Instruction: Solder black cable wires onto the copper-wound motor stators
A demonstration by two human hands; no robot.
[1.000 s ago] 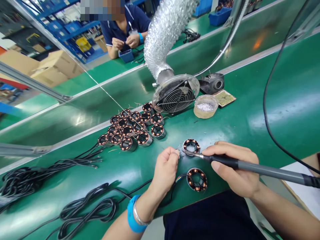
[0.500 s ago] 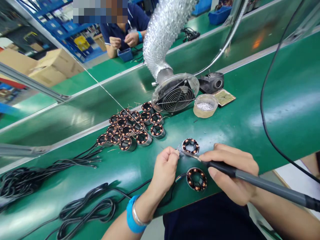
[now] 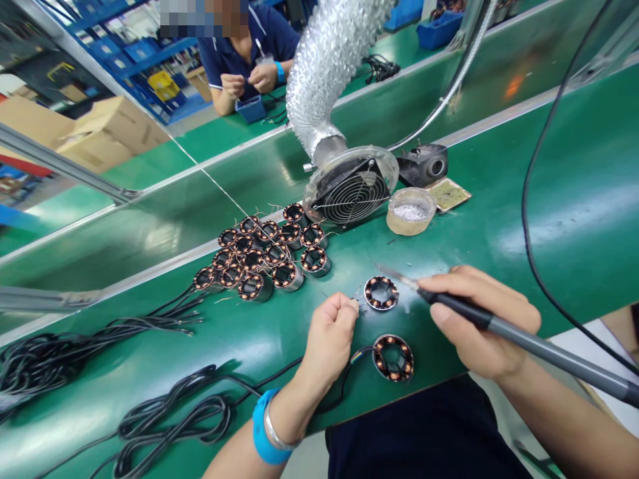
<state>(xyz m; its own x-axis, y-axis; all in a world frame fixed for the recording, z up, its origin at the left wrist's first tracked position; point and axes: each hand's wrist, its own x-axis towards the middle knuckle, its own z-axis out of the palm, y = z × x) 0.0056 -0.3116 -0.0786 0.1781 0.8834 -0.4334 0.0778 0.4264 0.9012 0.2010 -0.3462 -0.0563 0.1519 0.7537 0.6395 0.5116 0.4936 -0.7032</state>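
My left hand [image 3: 332,332] pinches thin wires [image 3: 358,298] beside a copper-wound ring [image 3: 381,293] on the green bench. In my right hand [image 3: 482,319] is a soldering iron [image 3: 519,342], gripped like a pen, its tip above the ring and apart from the wires. Nearer to me lies a second copper-wound ring [image 3: 393,358], with a black cable [image 3: 294,364] and coloured leads joined to its left side. A blue band and a silver bangle are on my left wrist.
Several wound cores [image 3: 284,275] stand left of a fan guard [image 3: 355,193] on a foil duct [image 3: 319,73]. A solder cup [image 3: 410,211] and sponge [image 3: 449,195] sit behind. Black cables [image 3: 44,359] lie left. Across the bench, a person's hands [image 3: 248,81] are near a blue box.
My right hand has moved up and to the right, taking the iron's tip away from the wires. My left hand stays where it was.
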